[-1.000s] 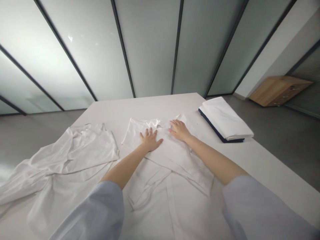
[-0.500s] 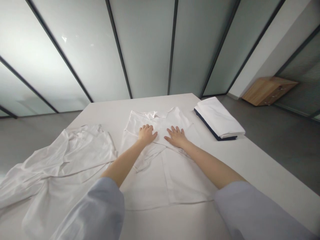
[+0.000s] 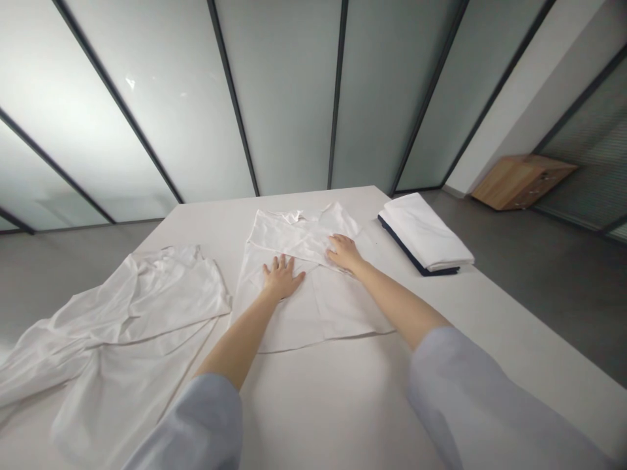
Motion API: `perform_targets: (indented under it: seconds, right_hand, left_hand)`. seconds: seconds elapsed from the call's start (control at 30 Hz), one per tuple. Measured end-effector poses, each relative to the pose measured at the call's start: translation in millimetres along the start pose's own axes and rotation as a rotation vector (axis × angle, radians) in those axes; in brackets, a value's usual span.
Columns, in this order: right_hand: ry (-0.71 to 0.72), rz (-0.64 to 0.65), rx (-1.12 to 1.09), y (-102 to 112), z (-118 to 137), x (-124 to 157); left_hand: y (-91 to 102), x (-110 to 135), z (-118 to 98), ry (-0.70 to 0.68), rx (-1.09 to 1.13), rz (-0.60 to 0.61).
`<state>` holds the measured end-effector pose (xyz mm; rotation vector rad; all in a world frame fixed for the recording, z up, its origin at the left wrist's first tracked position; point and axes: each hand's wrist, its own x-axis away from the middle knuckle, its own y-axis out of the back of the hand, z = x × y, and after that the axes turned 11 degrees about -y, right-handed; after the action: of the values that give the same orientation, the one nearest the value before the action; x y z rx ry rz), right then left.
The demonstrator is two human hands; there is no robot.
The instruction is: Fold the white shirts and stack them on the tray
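Lying at the centre of the frame: a white shirt, flat on the pale worktop; neckline toward the upper edge of the frame, hem toward the lower edge.
Shirt's look: plain white, thin and softly creased; a small glossy, rumpled patch at the neckline; a layer of cloth crosses the upper half, its edge slanting down from left to right; a faint upright line marks the front below it; the hem is slightly wavy.
Left hand: palm down on the shirt, left of centre; fingers spread.
Right hand: on the shirt's upper right part; fingers spaced and a little bent; nothing visibly pinched.
Sleeves: pale grey-blue, at lower left and lower right of the frame.
Second white garment: at the left of the frame, loosely spread and more wrinkled; apart from the shirt.
Folded stack: right of centre; neatly folded white cloth on top of dark navy cloth.
Cabinet: wood-coloured, at the right of the frame.
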<state>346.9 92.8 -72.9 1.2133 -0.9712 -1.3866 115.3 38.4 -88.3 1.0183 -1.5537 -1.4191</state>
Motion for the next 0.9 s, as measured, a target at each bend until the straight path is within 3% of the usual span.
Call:
perform_targets:
  seconds: [0.2,0.3,0.4,0.7,0.9]
  right_hand:
    - [0.110,0.017,-0.006,13.2,-11.2,64.5]
    - [0.104,0.073,0.021,12.8,-17.1,95.2]
    - [0.112,0.090,0.018,8.9,-23.6,113.3]
    - [0.162,0.109,-0.033,5.4,-32.9,116.7]
    - [0.162,0.226,-0.007,4.8,-39.6,114.2]
  left_hand:
    - [12.7,-13.0,10.3,-0.032,0.010,-0.090]
    - [15.4,-7.9,8.2,-0.052,-0.002,-0.157]
    - [16.4,4.6,2.8,-0.070,-0.004,-0.132]
    - [12.2,64.6,8.6,-0.225,0.047,-0.119]
    - [14.0,76.0,16.3,-0.231,0.085,-0.010]
